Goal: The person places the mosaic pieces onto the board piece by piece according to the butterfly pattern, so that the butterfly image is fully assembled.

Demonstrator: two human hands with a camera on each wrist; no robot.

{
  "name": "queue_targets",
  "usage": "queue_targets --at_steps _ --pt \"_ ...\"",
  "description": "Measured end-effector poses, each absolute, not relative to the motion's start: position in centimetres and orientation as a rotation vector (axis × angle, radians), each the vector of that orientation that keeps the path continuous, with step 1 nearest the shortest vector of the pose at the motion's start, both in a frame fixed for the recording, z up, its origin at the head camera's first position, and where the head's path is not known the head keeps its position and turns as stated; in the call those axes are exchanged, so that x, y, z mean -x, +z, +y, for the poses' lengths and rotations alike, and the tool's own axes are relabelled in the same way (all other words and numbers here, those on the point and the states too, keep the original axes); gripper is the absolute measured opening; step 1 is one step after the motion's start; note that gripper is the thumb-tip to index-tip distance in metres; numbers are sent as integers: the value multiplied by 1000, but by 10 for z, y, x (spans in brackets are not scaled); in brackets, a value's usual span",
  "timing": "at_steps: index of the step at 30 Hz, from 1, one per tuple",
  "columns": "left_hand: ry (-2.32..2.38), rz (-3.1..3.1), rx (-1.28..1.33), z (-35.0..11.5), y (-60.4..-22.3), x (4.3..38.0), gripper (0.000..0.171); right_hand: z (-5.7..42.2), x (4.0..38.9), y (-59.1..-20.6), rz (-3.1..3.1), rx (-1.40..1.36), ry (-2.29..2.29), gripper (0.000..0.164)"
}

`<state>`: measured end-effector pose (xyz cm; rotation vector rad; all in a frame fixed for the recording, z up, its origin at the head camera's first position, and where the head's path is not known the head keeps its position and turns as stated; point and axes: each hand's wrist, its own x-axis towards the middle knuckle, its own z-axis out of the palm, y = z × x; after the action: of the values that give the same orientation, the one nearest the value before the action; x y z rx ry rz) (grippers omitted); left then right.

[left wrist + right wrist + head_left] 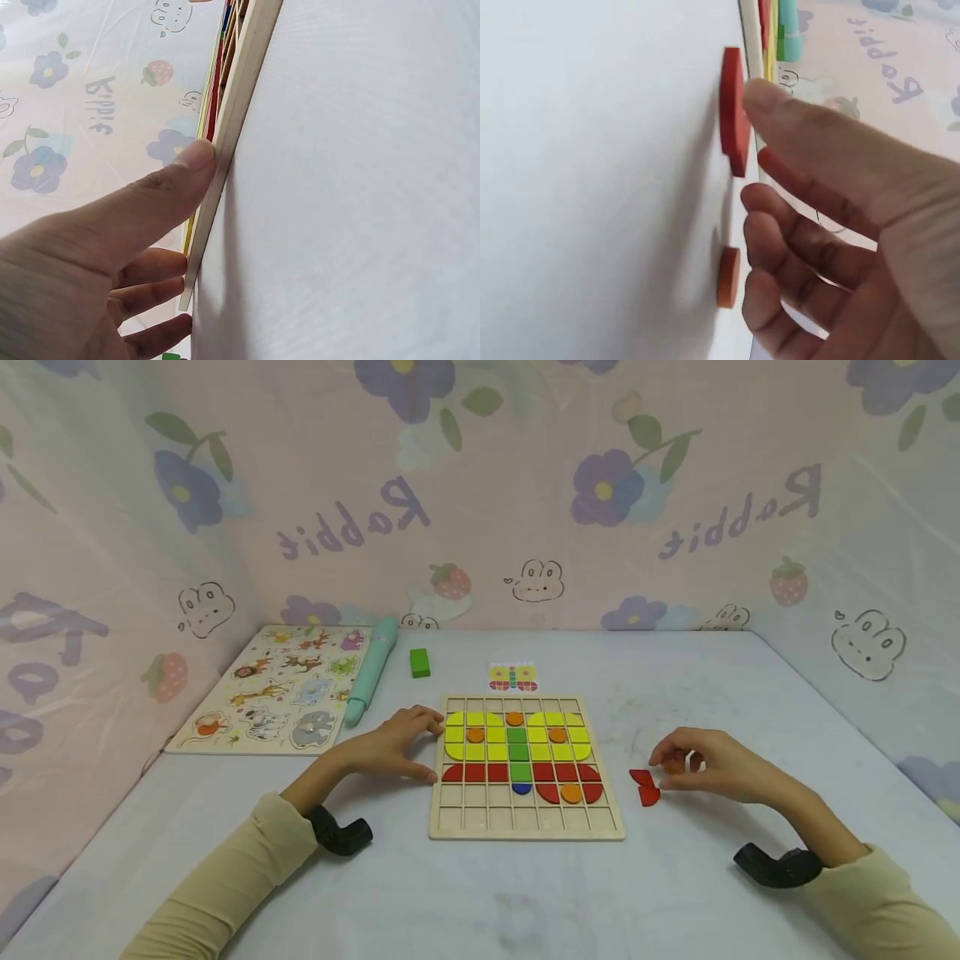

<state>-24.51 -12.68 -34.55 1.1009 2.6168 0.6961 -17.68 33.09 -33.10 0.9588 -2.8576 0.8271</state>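
The wooden grid board (480,822) lies mid-table, filled with yellow pieces (495,750), red pieces (483,772), green squares (518,743), several orange discs and a blue half-round (521,789). My left hand (393,747) rests at its left edge, thumb and fingers spread along the rim. To the right of the board lie red quarter-round pieces (648,797). My right hand (723,768) hovers over them with fingers loosely bent, the thumb tip right at a red piece (733,105). Under its other fingers lies an orange disc (729,277), partly hidden in the head view.
A small pattern card (513,677) lies behind the board. At the back left are an animal peg puzzle (225,689), a mint-green microphone-shaped stick (371,672) and a green block (420,663). Printed cloth walls (480,510) stand along the table's back and sides.
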Motion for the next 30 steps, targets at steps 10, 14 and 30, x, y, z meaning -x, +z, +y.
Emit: queue_targets --at_steps 10,14,30 --pt "705 2607 -1116 -127 -346 245 62 322 172 -338 -2892 -1094 845 36" --pt "705 2604 -1113 -128 -346 245 62 318 174 -340 -2959 -965 808 38" --pt "709 2607 -1110 -127 -347 246 62 290 182 -338 -3011 -780 499 14"
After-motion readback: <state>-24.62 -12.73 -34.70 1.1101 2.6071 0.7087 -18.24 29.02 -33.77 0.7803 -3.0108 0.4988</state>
